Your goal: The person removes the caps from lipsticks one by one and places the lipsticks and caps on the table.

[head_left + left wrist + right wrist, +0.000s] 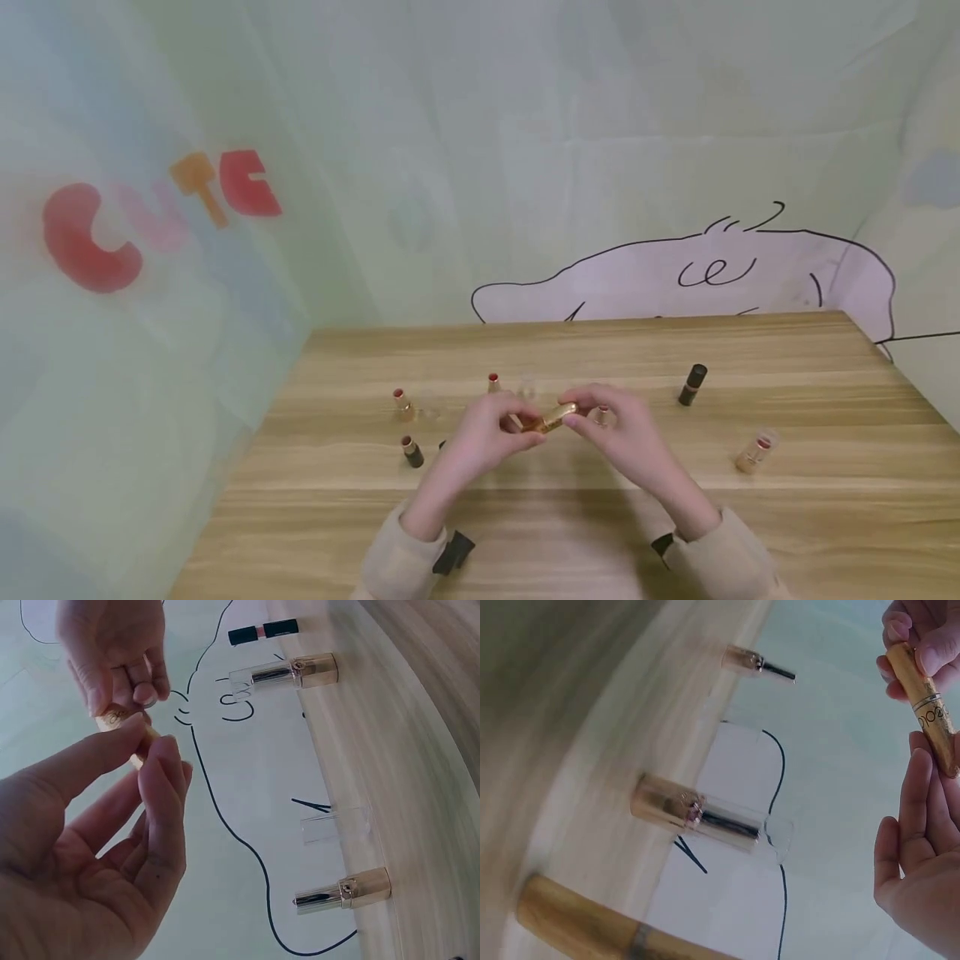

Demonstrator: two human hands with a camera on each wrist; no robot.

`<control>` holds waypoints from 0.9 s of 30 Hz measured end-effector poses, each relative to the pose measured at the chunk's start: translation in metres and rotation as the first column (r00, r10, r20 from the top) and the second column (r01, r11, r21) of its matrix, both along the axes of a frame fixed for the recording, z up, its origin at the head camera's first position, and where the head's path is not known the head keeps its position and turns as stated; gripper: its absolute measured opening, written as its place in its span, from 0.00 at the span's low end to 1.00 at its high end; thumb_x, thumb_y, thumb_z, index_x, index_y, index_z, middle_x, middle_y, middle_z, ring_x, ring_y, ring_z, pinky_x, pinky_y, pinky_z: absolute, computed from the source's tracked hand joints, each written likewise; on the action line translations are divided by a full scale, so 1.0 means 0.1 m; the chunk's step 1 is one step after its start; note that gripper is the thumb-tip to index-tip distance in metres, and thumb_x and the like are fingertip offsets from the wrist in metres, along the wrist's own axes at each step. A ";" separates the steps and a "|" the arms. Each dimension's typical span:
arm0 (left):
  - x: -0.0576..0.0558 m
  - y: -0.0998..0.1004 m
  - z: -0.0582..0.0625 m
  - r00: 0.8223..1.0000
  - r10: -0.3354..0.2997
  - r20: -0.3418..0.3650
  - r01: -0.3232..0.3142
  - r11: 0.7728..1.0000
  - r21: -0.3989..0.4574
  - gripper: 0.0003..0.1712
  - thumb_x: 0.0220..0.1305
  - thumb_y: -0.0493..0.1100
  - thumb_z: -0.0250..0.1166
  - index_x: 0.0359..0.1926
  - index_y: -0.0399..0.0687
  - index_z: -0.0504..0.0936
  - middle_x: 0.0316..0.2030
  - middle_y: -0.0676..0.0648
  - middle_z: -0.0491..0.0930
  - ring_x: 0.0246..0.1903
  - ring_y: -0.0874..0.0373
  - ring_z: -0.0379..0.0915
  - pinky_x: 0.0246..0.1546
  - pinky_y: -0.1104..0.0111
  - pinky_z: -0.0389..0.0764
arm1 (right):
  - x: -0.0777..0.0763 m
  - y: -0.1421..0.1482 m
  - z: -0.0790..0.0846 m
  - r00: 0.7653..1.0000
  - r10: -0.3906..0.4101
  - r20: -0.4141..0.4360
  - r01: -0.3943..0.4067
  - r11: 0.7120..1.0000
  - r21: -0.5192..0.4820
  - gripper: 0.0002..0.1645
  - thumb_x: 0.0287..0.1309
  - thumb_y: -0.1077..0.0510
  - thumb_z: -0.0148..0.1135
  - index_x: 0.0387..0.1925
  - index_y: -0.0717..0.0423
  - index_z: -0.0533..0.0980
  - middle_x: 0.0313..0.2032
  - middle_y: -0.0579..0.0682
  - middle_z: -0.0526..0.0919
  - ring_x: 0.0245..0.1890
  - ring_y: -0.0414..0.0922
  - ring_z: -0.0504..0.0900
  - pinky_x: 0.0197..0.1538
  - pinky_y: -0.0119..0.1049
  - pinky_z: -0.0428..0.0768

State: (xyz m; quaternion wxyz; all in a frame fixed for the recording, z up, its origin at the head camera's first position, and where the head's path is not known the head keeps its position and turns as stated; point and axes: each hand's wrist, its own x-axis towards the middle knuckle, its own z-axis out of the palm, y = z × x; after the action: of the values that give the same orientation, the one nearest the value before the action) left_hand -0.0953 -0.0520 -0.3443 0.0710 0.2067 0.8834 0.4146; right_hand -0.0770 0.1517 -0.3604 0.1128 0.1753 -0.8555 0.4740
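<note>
Both hands hold a gold lipstick tube [557,416] above the wooden table. My left hand [495,427] pinches one end between thumb and fingers, and my right hand [617,429] has the other end at its thumb and fingertips. In the right wrist view the tube [928,709] appears tilted, with a silver band round its middle and dark lettering beside it. Behind the right hand's fingers, a red-tipped lipstick [602,416] is partly hidden. Another red-tipped lipstick [493,382] stands just beyond the left hand, beside a clear cap [528,387].
Left on the table [337,517] stand an uncapped gold lipstick [404,407] and an uncapped black one [412,452]. To the right are a black tube [693,385] and a gold lipstick with a clear cap [752,455]. A second gold tube [577,911] shows in the right wrist view.
</note>
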 end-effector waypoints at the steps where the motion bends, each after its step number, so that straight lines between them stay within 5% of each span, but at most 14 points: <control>1: 0.01 -0.01 0.00 1.000 -0.010 -0.001 0.010 1.000 -0.001 0.12 0.54 0.40 0.72 0.41 0.44 0.86 0.37 0.47 0.82 0.29 0.62 0.75 0.28 0.75 0.77 | 0.02 0.00 -0.02 1.000 -0.002 0.009 0.002 1.000 -0.012 0.13 0.53 0.59 0.68 0.43 0.49 0.82 0.30 0.40 0.84 0.31 0.35 0.75 0.38 0.32 0.73; 8: 0.09 -0.08 0.00 0.999 -0.053 0.004 0.053 0.998 -0.027 0.11 0.53 0.38 0.72 0.39 0.44 0.86 0.34 0.49 0.80 0.27 0.63 0.74 0.26 0.75 0.76 | 0.17 -0.05 -0.13 0.999 -0.025 0.027 0.027 0.996 -0.082 0.14 0.52 0.57 0.69 0.43 0.50 0.82 0.33 0.40 0.85 0.38 0.34 0.79 0.51 0.44 0.72; 17: 0.14 -0.15 -0.02 0.997 -0.079 0.013 0.080 0.996 -0.030 0.11 0.53 0.39 0.72 0.39 0.44 0.87 0.32 0.50 0.80 0.26 0.63 0.73 0.24 0.75 0.74 | 0.22 -0.08 -0.19 0.996 -0.045 0.083 0.054 0.993 -0.106 0.13 0.52 0.56 0.69 0.42 0.47 0.82 0.33 0.40 0.85 0.40 0.35 0.80 0.57 0.55 0.68; 27: 0.16 -0.31 -0.02 1.000 -0.012 0.023 0.012 1.000 -0.009 0.11 0.52 0.38 0.71 0.40 0.44 0.86 0.34 0.48 0.83 0.26 0.64 0.74 0.25 0.75 0.74 | 0.25 0.06 -0.10 0.985 -0.103 0.139 0.123 0.982 -0.144 0.13 0.56 0.55 0.67 0.44 0.49 0.82 0.35 0.46 0.85 0.42 0.34 0.78 0.61 0.58 0.62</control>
State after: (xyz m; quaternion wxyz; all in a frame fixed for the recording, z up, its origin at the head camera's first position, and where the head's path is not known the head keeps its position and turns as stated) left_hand -0.0793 -0.0829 -0.3462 0.0847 0.2067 0.8831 0.4126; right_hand -0.0516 0.1578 -0.3703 0.0964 0.0857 -0.8311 0.5409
